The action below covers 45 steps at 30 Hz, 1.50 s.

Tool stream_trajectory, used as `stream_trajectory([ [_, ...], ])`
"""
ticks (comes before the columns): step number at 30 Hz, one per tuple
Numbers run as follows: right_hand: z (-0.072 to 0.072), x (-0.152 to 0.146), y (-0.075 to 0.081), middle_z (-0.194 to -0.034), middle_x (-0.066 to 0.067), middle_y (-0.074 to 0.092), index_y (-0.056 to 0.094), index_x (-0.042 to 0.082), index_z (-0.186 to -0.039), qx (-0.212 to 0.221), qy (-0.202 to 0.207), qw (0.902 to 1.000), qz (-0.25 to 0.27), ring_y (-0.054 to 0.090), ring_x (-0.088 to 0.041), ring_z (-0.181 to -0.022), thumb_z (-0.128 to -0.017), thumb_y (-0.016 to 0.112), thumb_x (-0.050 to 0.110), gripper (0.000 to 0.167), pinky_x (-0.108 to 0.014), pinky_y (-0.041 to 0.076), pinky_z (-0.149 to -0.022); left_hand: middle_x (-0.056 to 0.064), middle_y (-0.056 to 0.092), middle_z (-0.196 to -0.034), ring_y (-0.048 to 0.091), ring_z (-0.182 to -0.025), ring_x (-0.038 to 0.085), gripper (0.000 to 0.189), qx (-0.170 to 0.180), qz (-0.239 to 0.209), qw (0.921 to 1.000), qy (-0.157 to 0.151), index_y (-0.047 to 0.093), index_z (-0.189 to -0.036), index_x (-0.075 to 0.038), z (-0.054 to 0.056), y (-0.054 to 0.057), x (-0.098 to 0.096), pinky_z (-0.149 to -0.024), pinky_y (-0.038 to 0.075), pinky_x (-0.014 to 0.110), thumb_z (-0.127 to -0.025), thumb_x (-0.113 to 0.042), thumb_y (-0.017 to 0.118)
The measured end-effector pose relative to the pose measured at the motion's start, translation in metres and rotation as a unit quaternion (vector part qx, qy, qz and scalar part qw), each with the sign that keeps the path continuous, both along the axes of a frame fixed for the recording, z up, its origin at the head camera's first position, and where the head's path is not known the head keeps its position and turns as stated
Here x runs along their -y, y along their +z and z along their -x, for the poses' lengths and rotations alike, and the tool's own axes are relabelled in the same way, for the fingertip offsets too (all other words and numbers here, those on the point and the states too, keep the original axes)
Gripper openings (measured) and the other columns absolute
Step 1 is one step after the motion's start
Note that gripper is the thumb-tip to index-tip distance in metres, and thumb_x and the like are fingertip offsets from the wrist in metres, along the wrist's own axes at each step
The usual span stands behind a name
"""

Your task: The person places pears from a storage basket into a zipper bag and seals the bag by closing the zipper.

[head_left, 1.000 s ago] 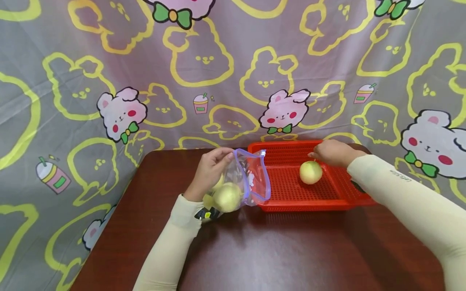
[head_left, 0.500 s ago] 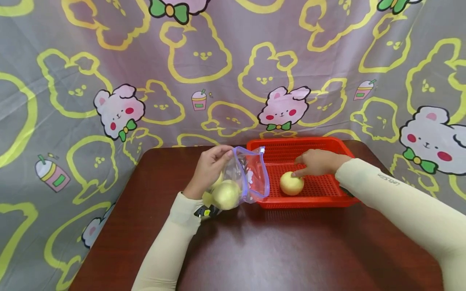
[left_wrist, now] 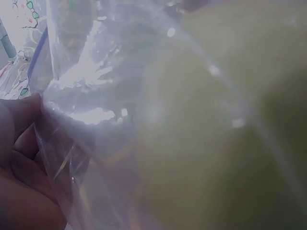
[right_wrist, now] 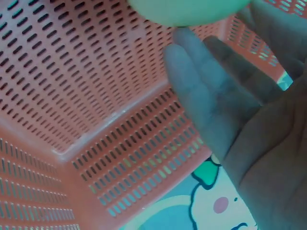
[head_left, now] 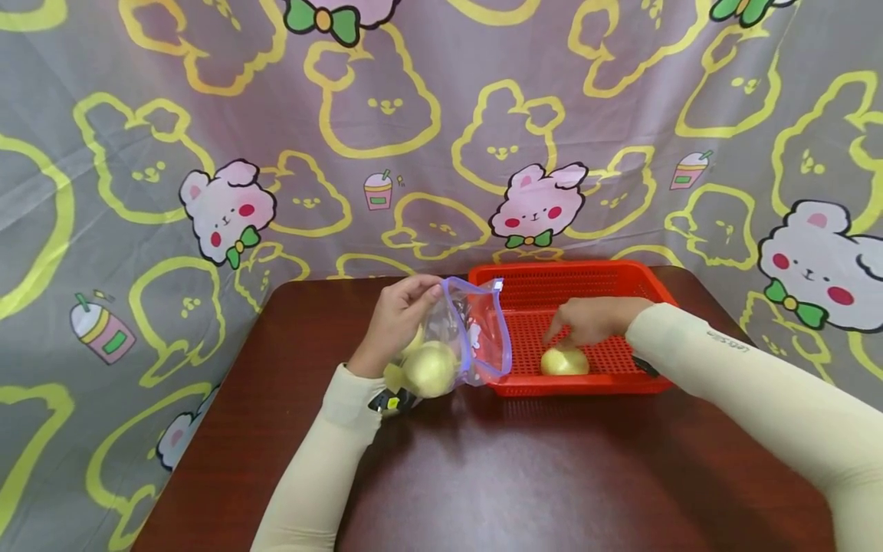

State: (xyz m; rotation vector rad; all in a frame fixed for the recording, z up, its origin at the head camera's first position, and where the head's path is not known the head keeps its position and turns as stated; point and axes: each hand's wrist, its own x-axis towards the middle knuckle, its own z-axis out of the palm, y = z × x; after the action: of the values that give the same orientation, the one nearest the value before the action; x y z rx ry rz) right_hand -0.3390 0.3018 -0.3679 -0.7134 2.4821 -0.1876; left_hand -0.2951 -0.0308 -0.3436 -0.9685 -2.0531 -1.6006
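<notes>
My left hand [head_left: 398, 318] pinches the rim of a clear zip bag [head_left: 448, 326] with purple edging, and the bag's mouth gapes toward the right. Through the plastic shows a round yellow-green fruit [head_left: 429, 369], with part of another behind it. In the left wrist view that fruit [left_wrist: 220, 134] fills the right side, blurred behind the bag's film. Inside a red plastic basket [head_left: 579, 385] lies a loose round yellow fruit [head_left: 566, 363]. My right hand [head_left: 589, 320] is just above it, fingertips at its surface. The right wrist view shows fairly straight fingers [right_wrist: 192, 81] reaching the fruit [right_wrist: 192, 9].
The perforated basket stands at the back right of a dark brown table [head_left: 517, 475], close to a cartoon-patterned curtain [head_left: 414, 153]. The bag's open edge overlaps the basket's left end in the head view.
My right hand has come from the basket's right side toward its front left. The loose fruit, earlier hanging below that hand, now sits lower near the front wall. My left hand keeps its grip.
</notes>
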Motion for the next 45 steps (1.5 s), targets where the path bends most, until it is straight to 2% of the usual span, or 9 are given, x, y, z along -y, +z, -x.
stream_trajectory([
  [5, -0.006, 0.002, 0.006, -0.117, 0.008, 0.062, 0.073, 0.03, -0.116, 0.007, 0.043, 0.999, 0.007, 0.053, -0.023, -0.11, -0.078, 0.065, -0.013, 0.058, -0.048, 0.046, -0.095, 0.02, 0.07, -0.087, 0.058, -0.074, 0.016, 0.013, -0.002, 0.0, 1.0, 0.0, 0.068, -0.102, 0.01, 0.001, 0.001, 0.0, -0.068, 0.047, 0.024, -0.094, 0.001, 0.061],
  [11, -0.013, 0.004, 0.003, -0.116, 0.006, 0.056, 0.066, 0.028, -0.127, 0.029, 0.013, 0.9991, -0.029, 0.048, -0.025, -0.106, -0.072, 0.081, 0.004, 0.061, -0.051, 0.046, -0.091, 0.02, 0.07, -0.088, 0.058, -0.074, 0.014, 0.013, 0.0, 0.005, 1.0, 0.006, 0.068, -0.102, 0.009, 0.0, 0.003, 0.001, -0.069, 0.048, 0.023, -0.094, 0.001, 0.061],
  [14, -0.011, 0.005, 0.0, -0.114, 0.006, 0.057, 0.065, 0.025, -0.127, 0.018, 0.01, 0.999, -0.039, 0.048, -0.024, -0.104, -0.073, 0.082, 0.013, 0.058, -0.05, 0.046, -0.091, 0.023, 0.069, -0.089, 0.057, -0.073, 0.012, 0.014, 0.001, 0.006, 1.0, 0.006, 0.068, -0.102, 0.009, -0.001, 0.003, 0.001, -0.068, 0.047, 0.023, -0.095, 0.0, 0.061],
  [21, -0.008, 0.003, -0.008, -0.098, 0.005, 0.063, 0.068, 0.017, -0.11, -0.024, 0.031, 0.997, -0.067, 0.057, -0.019, -0.089, -0.081, 0.077, 0.032, 0.034, -0.044, 0.05, -0.081, 0.024, 0.069, -0.091, 0.057, -0.074, 0.011, 0.014, 0.01, 0.01, 0.9998, 0.01, 0.067, -0.103, 0.01, -0.002, 0.003, 0.001, -0.069, 0.047, 0.023, -0.095, -0.001, 0.061],
  [27, -0.008, -0.002, -0.004, -0.076, 0.006, 0.058, 0.07, 0.016, -0.086, -0.039, 0.046, 0.9951, -0.078, 0.052, -0.013, -0.068, -0.087, 0.068, 0.019, 0.004, -0.035, 0.048, -0.064, 0.019, 0.069, -0.088, 0.055, -0.072, 0.01, 0.014, 0.007, 0.011, 0.9999, 0.011, 0.068, -0.103, 0.008, -0.004, 0.0, 0.003, -0.068, 0.046, 0.024, -0.095, -0.001, 0.061],
  [29, -0.007, -0.005, -0.002, -0.073, 0.008, 0.056, 0.07, 0.017, -0.082, -0.041, 0.049, 0.9954, -0.071, 0.05, -0.012, -0.065, -0.086, 0.069, 0.017, 0.005, -0.032, 0.045, -0.062, 0.017, 0.069, -0.086, 0.055, -0.072, 0.01, 0.014, 0.006, 0.009, 0.9999, 0.008, 0.068, -0.102, 0.008, -0.004, -0.001, 0.003, -0.067, 0.046, 0.025, -0.095, -0.001, 0.061],
  [36, -0.004, -0.016, 0.008, -0.086, 0.011, 0.062, 0.074, 0.018, -0.084, -0.077, 0.064, 0.9935, -0.054, 0.056, -0.012, -0.08, -0.082, 0.076, 0.013, 0.007, -0.033, 0.051, -0.071, 0.016, 0.069, -0.086, 0.055, -0.074, 0.01, 0.014, 0.006, 0.004, 1.0, 0.001, 0.068, -0.103, 0.008, -0.002, -0.001, 0.004, -0.068, 0.046, 0.025, -0.096, -0.002, 0.06],
  [41, -0.001, -0.024, 0.016, -0.067, 0.008, 0.051, 0.062, 0.017, -0.067, -0.136, 0.08, 0.9857, -0.059, 0.046, -0.013, -0.063, -0.08, 0.064, 0.002, 0.019, -0.03, 0.043, -0.058, 0.017, 0.069, -0.087, 0.057, -0.075, 0.012, 0.014, 0.007, 0.006, 1.0, 0.002, 0.068, -0.103, 0.009, -0.001, 0.0, 0.003, -0.069, 0.047, 0.025, -0.096, -0.001, 0.06],
  [45, -0.002, -0.027, 0.022, -0.062, 0.002, 0.045, 0.055, 0.015, -0.068, -0.145, 0.042, 0.9831, -0.104, 0.041, -0.015, -0.057, -0.083, 0.055, 0.001, 0.02, -0.029, 0.037, -0.054, 0.016, 0.069, -0.086, 0.056, -0.074, 0.01, 0.014, 0.006, 0.009, 0.9999, 0.006, 0.068, -0.103, 0.008, 0.0, 0.0, 0.004, -0.068, 0.047, 0.025, -0.096, -0.001, 0.06],
])
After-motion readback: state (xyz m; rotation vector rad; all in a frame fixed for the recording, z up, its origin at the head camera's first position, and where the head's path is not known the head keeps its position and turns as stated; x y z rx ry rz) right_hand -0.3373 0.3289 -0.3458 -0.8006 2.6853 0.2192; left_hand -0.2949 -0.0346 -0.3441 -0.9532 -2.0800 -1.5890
